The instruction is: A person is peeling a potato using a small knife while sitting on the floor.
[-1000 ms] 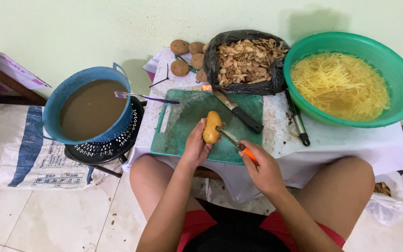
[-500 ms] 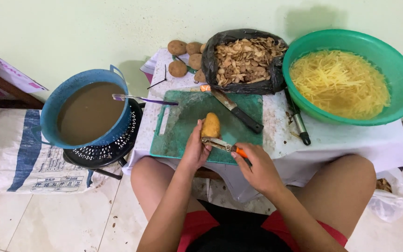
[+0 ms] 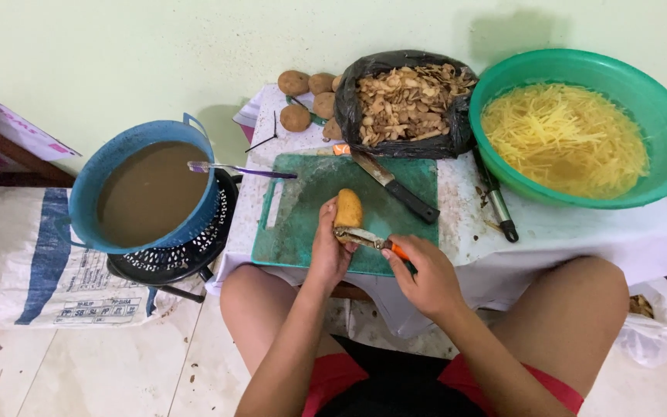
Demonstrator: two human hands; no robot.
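Here we grip a half-peeled potato [image 3: 348, 209] in our left hand [image 3: 327, 249] while our right hand [image 3: 424, 272], closed on the orange-handled peeler [image 3: 370, 240], scrapes its near end; beyond, unpeeled potatoes [image 3: 307, 96] wait beside heaped peelings [image 3: 407, 100].

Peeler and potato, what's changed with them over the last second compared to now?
The right hand drew the orange-handled peeler down from the middle of the potato to its lower end, near the left hand. The left hand kept its hold on the potato above the green cutting board. The knife, blue tub and green bowl stayed put.
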